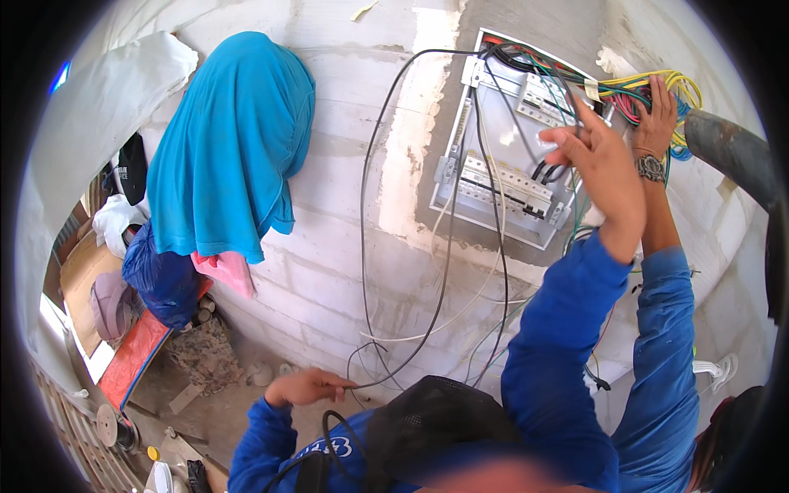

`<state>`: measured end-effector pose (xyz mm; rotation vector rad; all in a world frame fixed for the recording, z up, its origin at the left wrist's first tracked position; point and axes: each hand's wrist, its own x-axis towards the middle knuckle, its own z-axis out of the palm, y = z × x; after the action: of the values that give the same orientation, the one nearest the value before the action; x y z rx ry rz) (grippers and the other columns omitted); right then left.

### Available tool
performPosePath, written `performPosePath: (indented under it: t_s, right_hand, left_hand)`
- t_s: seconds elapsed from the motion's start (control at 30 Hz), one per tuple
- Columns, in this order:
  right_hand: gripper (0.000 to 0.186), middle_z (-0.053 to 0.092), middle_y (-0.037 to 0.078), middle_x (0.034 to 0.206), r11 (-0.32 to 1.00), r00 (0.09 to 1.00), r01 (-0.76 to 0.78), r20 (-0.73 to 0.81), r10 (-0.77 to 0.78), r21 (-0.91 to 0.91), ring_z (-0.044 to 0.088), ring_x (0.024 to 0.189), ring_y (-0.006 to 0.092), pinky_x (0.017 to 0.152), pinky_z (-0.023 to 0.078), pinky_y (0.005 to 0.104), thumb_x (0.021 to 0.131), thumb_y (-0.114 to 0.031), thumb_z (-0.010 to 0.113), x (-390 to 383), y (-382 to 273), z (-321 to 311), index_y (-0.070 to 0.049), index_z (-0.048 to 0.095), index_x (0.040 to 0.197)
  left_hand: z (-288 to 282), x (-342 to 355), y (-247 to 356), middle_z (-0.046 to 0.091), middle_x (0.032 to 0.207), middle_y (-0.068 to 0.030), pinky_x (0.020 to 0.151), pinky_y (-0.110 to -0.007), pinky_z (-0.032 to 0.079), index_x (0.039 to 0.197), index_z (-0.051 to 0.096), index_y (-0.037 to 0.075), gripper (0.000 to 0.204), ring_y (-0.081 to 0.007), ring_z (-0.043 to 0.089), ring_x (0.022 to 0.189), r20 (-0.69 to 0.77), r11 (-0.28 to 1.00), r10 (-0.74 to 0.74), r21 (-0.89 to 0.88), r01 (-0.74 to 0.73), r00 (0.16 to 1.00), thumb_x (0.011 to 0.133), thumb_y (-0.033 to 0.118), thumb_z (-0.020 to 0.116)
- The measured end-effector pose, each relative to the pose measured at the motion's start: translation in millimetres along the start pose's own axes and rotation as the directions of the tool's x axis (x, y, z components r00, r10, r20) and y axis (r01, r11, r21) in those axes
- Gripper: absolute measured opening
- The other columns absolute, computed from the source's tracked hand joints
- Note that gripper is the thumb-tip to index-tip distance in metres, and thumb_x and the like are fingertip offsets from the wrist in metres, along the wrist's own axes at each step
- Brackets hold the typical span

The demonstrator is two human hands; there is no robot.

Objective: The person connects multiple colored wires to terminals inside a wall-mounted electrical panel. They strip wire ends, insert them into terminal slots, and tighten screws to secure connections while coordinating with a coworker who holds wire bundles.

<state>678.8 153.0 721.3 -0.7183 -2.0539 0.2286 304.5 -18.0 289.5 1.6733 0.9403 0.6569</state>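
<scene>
My left hand (308, 386), low on the left, has thumb and fingers pinched on a black cable (446, 283). That cable runs up to an open white electrical panel (559, 228) set in the wall. At the panel's right side my raised right hand (604, 160) has its fingers bent, apparently pinching a thin black wire; slight blur hides the exact contact. Inside the panel sit an upper row of breakers (542, 99) and a longer lower row (505, 185). Another person's hand (655, 123), with a wristwatch, reaches against a bundle of coloured wires (686, 90) beside the panel.
A turquoise cloth (234, 148) hangs on the block wall, with a dark blue plastic bag (160, 279) below it. A wire spool (115, 427) stands on the floor at lower left. A dark tube (727, 156) juts in from the right. Loose wires dangle below the panel.
</scene>
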Motion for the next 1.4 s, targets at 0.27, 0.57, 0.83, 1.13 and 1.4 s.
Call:
performPosePath:
  t_s: [0.27, 0.57, 0.83, 1.13, 1.4]
  right_hand:
    - [0.053, 0.067, 0.000, 0.087, 0.989, 0.916, 0.132, -0.391, -0.097, 0.064, 0.057, 0.073, 0.0052, 0.067, 0.047, 0.0216, 0.111, -0.019, 0.059, -30, 2, 40, -0.008, 0.048, 0.161]
    - [0.041, 0.062, 0.008, 0.073, 0.808, 0.975, 0.109, -0.094, -0.199, -0.579, 0.059, 0.070, 0.0149, 0.067, 0.048, 0.0325, 0.106, -0.033, 0.063, 41, -45, -32, -0.020, 0.070, 0.143]
    - [0.028, 0.077, 0.020, 0.095, -0.187, 0.838, 0.507, 0.532, -0.121, -0.842, 0.075, 0.084, 0.0336, 0.076, 0.060, 0.0419, 0.085, -0.010, 0.061, 140, -125, -94, 0.002, 0.079, 0.103]
    - [0.037, 0.076, 0.021, 0.101, 0.109, 0.973, 0.077, 0.099, 0.210, -0.991, 0.073, 0.092, 0.0319, 0.079, 0.056, 0.0504, 0.083, -0.022, 0.071, 184, -138, -48, -0.001, 0.078, 0.113]
    - [0.031, 0.075, 0.027, 0.113, 0.262, 0.983, 0.185, 0.175, -0.061, -0.947, 0.074, 0.095, 0.0468, 0.090, 0.058, 0.0519, 0.091, -0.015, 0.060, 253, -19, 47, 0.005, 0.079, 0.103]
  left_hand:
    - [-138, 4, 142, 0.067, 0.125, -0.0091, 0.096, -0.040, 0.054, 0.147, 0.060, 0.006, 0.060, -0.0246, 0.067, 0.114, -0.164, 0.814, 0.572, 0.230, -0.533, 0.803, 0.098, 0.034, 0.080]
    - [-96, 6, 113, 0.038, 0.066, 0.0028, 0.040, -0.026, 0.024, 0.114, 0.055, 0.008, 0.024, -0.0081, 0.028, 0.046, -0.509, -0.123, 0.843, -0.496, -0.859, 0.174, 0.114, 0.032, 0.055]
    - [-50, -120, 149, 0.037, 0.057, 0.0023, 0.036, -0.026, 0.019, 0.105, 0.053, 0.009, 0.029, -0.0057, 0.025, 0.040, -0.705, -0.415, 0.708, -0.370, -0.831, -0.040, 0.117, 0.033, 0.042]
    - [74, -117, 118, 0.032, 0.060, 0.0016, 0.037, -0.028, 0.018, 0.114, 0.051, 0.007, 0.037, -0.0076, 0.022, 0.041, -0.816, -0.299, 0.519, -0.451, -0.841, 0.253, 0.118, 0.040, 0.036]
    - [163, -257, 2, 0.028, 0.064, 0.0055, 0.041, -0.027, 0.016, 0.119, 0.058, 0.005, 0.039, -0.0050, 0.022, 0.047, -0.995, -0.132, 0.091, 0.022, -0.991, -0.034, 0.119, 0.037, 0.034]
